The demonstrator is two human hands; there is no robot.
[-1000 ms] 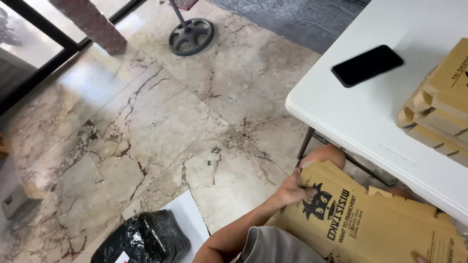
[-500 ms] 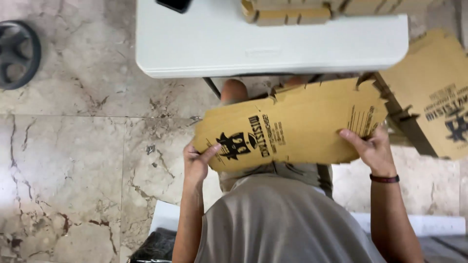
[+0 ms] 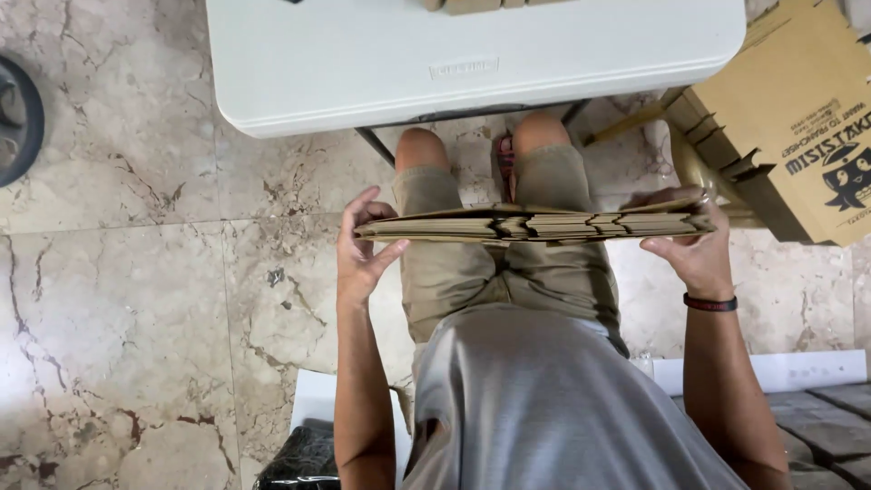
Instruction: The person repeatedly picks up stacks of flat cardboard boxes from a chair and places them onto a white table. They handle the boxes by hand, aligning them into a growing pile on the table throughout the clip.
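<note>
Since half a second ago the flattened cardboard box (image 3: pixel 531 224) has tipped from face-up to edge-on, so I now see only its thin layered edge, level across my lap just below the white table (image 3: pixel 472 63). My left hand (image 3: pixel 361 249) clamps the left end, thumb beneath and fingers curled over the top, while my right hand (image 3: pixel 694 245) pinches the right end; the hands sit wide apart to keep the sheet from sagging. Far right, another printed carton (image 3: pixel 798 118) leans by the table leg
</note>
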